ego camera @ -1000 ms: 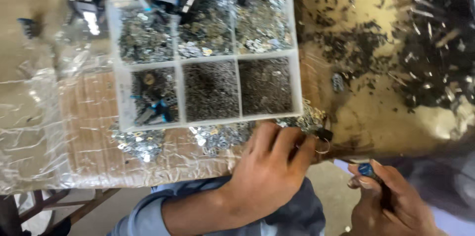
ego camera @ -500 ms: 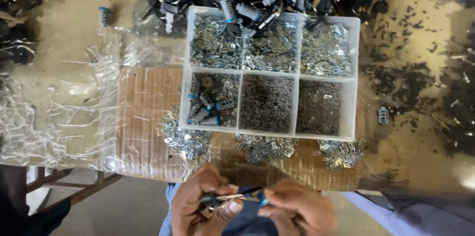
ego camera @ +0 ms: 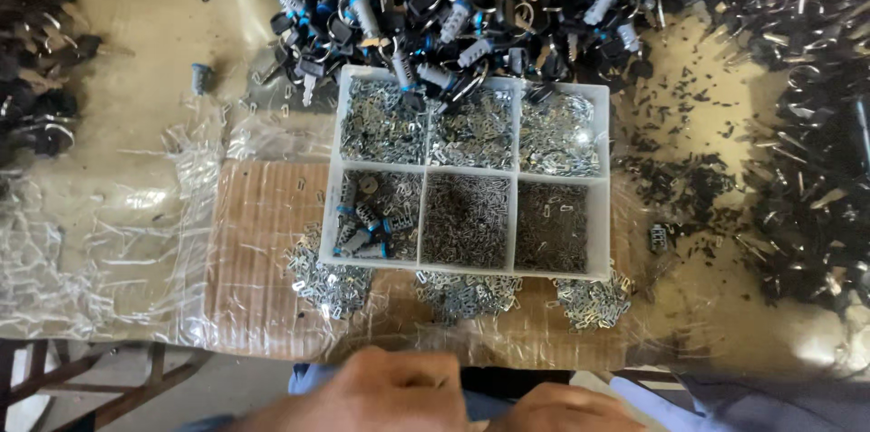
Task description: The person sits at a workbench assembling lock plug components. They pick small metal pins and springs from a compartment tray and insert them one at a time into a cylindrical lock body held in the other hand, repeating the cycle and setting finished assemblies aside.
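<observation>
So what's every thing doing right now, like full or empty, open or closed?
Divided tray: no lid, all six compartments hold small metal parts.
Lock cylinders: lying loose in the tray's near-left compartment.
Three small metal heaps: spilled along the tray's near edge.
Left hand: curled; grip hidden.
Right hand: curled, beside the left; grip hidden.

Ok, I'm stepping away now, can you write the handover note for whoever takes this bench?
Left hand and right hand: both at the near table edge, close together, backs up; whether either has a grip on anything cannot be seen.
Six-compartment tray sits on a wrapped cardboard sheet. Five compartments hold small metal plates; the near-left one holds blue-ringed lock cylinders.
Three small plate heaps lie in front of the tray.
A pile of cylinders with keys lies behind it.
Done and left: not readable from this view.
</observation>
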